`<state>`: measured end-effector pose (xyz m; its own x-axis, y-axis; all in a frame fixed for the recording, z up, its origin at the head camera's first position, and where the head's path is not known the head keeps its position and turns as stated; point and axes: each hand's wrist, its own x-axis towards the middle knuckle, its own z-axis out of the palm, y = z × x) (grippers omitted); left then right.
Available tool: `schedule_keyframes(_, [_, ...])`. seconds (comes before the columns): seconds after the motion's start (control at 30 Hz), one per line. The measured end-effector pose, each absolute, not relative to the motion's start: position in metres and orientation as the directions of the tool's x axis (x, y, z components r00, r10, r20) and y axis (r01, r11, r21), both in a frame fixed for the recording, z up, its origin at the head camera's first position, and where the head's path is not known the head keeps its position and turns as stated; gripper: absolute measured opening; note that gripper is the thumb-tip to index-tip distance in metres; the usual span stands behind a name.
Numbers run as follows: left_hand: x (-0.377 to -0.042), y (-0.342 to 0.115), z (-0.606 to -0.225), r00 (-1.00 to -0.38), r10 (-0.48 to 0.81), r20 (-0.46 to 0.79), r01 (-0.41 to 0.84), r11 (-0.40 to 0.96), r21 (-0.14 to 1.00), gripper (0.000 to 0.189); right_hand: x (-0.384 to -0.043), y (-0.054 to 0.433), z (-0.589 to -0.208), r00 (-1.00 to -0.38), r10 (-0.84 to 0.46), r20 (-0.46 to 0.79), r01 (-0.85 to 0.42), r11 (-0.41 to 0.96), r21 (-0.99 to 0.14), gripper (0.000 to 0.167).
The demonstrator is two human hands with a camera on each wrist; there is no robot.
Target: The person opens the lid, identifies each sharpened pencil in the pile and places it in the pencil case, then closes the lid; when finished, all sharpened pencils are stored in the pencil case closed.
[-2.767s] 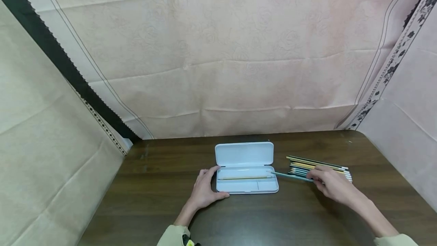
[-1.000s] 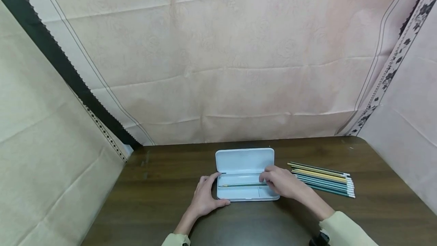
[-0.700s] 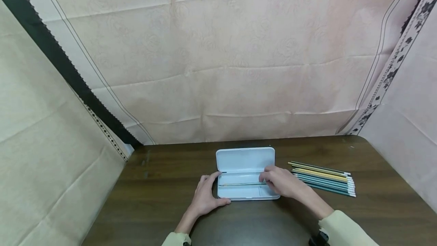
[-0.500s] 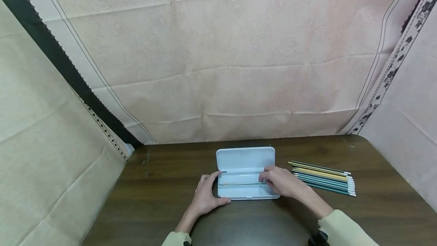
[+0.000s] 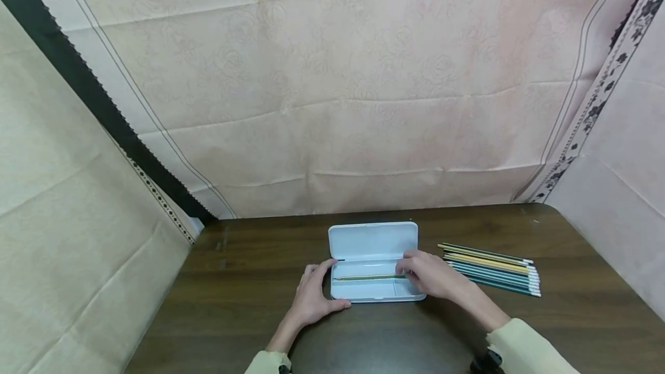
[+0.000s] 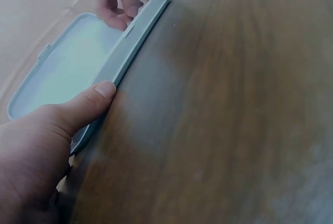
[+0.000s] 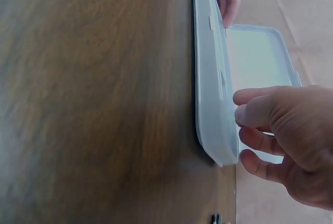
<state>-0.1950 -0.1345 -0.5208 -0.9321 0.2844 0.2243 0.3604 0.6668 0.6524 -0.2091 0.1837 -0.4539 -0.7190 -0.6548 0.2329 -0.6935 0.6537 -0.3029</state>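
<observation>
A light blue pencil case [image 5: 378, 298] lies with its lid [image 5: 373, 240] raised on the table. My left hand [image 5: 310, 296] grips its left end, thumb along the front wall and fingers at the back corner. In the left wrist view, that thumb [image 6: 99, 94] presses the front edge. My right hand [image 5: 428, 273] reaches into the right part of the case, with fingers curled at the right end of a thin pencil [image 5: 366, 277] lying lengthwise inside. From the right wrist view, the fingertips [image 7: 244, 115] bend down behind the case wall, which hides the pencil.
Several pencils [image 5: 493, 270], teal, yellow and dark green with pale ends, lie in a row right of the case on the brown wooden table [image 5: 363, 339]. Pale patterned cloth [image 5: 363, 103] hangs behind the table and along both sides.
My right hand has carried a teal pencil left from beside the row into the case. During the last second it has barely moved, and the pencil sits lower. The left hand stays put.
</observation>
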Motion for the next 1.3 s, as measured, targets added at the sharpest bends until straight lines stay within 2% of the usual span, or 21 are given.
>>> schedule_keyframes(0.23, [-0.198, -0.136, -0.518, -0.926, 0.285, 0.25, 0.378, 0.668, 0.641, 0.094, -0.204, 0.23, -0.446, -0.717, -0.6, 0.354, -0.694, 0.657, -0.294, 0.022])
schedule_keyframes(0.47, [-0.197, -0.14, -0.516, -0.933, 0.272, 0.234, 0.358, 0.665, 0.656, 0.094, -0.191, 0.298, -0.453, -0.671, -0.537, 0.511, -0.694, 0.697, -0.178, 0.03])
schedule_keyframes(0.67, [-0.199, -0.141, -0.518, -0.928, 0.276, 0.249, 0.371, 0.66, 0.653, 0.095, -0.176, 0.338, -0.463, -0.742, -0.477, 0.472, -0.596, 0.791, -0.137, 0.034])
schedule_keyframes(0.83, [-0.202, -0.139, -0.517, -0.923, 0.285, 0.259, 0.385, 0.658, 0.647, 0.096, -0.169, 0.355, -0.469, -0.753, -0.464, 0.467, -0.558, 0.826, -0.08, 0.037])
schedule_keyframes(1.17, [-0.201, -0.134, -0.52, -0.921, 0.292, 0.258, 0.389, 0.657, 0.646, 0.095, -0.162, 0.361, -0.477, -0.817, -0.42, 0.395, -0.502, 0.855, -0.128, 0.038])
schedule_keyframes(1.3, [-0.197, -0.134, -0.523, -0.924, 0.291, 0.249, 0.382, 0.654, 0.653, 0.094, -0.16, 0.362, -0.481, -0.806, -0.434, 0.402, -0.517, 0.847, -0.124, 0.04])
